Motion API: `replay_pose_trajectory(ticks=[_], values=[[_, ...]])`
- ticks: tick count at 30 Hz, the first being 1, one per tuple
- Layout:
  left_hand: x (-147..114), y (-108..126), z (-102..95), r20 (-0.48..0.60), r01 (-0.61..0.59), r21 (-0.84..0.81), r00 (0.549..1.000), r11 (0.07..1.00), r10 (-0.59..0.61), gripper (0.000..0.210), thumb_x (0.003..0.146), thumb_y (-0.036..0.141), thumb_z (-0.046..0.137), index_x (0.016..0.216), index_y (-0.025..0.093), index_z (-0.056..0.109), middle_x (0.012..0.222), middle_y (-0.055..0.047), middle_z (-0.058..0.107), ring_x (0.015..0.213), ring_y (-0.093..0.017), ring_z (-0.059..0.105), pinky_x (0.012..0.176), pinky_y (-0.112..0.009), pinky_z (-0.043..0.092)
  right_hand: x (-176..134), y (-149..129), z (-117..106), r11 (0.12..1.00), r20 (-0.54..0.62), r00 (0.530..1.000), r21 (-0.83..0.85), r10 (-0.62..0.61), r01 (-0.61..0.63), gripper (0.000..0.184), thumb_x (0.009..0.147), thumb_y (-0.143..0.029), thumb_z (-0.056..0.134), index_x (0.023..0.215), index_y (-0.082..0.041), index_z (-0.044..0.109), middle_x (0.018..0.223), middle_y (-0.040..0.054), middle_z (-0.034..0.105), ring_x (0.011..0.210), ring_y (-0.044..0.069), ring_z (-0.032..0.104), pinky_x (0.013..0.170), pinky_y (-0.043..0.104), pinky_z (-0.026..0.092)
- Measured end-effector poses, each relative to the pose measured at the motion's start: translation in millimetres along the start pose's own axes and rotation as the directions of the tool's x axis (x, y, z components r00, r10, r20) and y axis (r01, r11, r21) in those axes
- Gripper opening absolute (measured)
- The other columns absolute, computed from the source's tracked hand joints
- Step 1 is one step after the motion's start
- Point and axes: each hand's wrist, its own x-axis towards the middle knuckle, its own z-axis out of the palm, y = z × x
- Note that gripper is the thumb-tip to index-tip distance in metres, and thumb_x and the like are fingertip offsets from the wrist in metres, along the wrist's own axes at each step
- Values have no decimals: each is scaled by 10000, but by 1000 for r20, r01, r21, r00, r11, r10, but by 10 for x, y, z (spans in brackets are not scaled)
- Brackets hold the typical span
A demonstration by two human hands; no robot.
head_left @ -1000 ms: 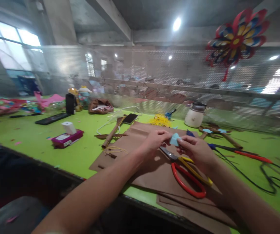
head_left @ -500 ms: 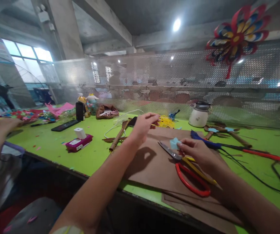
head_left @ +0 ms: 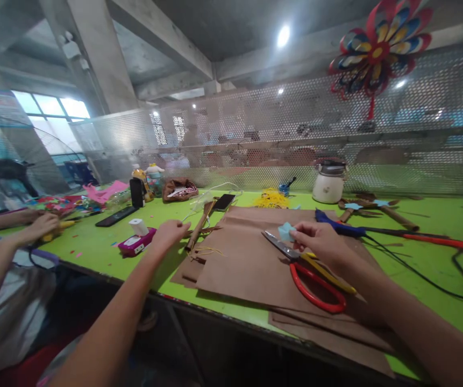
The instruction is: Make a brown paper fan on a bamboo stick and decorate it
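Note:
My left hand [head_left: 171, 234] reaches low over the green table, fingers stretched toward a brown rolled-paper stick [head_left: 197, 232] with leaf-like side pieces. Whether its fingertips touch the stick, I cannot tell. Between thumb and fingers, my right hand [head_left: 315, 239] pinches a small light-blue paper piece [head_left: 285, 231]. Beneath that hand lie scissors [head_left: 315, 285] with one red and one yellow handle, blades partly apart, on brown paper sheets [head_left: 239, 269]. Thin yellow strands [head_left: 211, 250] rest at the sheets' left side.
A blue-handled tool with a cord [head_left: 344, 227] lies at right, near brown stems bearing light-blue stars [head_left: 353, 206]. Behind are a white jar [head_left: 328, 185], yellow shreds [head_left: 272, 199] and a phone [head_left: 223, 202]. A magenta box [head_left: 136, 243] sits left; a co-worker's hands [head_left: 43, 226] work beyond.
My left hand has moved left and down, from above the brown sheets to beside the rolled-paper stick. My right hand still pinches the blue paper. The co-worker's hands have come together.

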Motion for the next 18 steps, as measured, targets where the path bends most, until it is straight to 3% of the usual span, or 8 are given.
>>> replay_pose_trajectory(ticks=[5, 11, 18], values=[[-100, -75, 184, 147, -63, 341, 989, 938, 13, 494, 718, 622, 438, 561, 187, 611, 645, -150, 645, 628, -291, 596, 548, -314, 347, -8, -2, 19, 999, 0, 1000, -33, 11, -11, 280, 666, -443, 644, 624, -166, 628, 529, 16, 598, 492, 132, 490, 515, 278, 392], [-60, -82, 332, 124, -81, 365, 992, 927, 38, 364, 729, 504, 494, 625, 179, 620, 718, -158, 672, 687, -279, 620, 573, -295, 369, 13, 71, -4, 998, 16, 1000, -68, -13, 14, 268, 691, -437, 630, 640, -173, 631, 539, 15, 607, 503, 143, 512, 526, 281, 401], [-93, -172, 154, 11, -61, 316, 998, 947, 61, 359, 825, 473, 389, 762, 173, 576, 817, -163, 656, 776, -293, 615, 608, -310, 376, -11, 53, 21, 998, 22, 999, -52, -33, 34, 245, 714, -414, 619, 635, -182, 621, 543, 12, 601, 512, 145, 512, 531, 281, 394]])
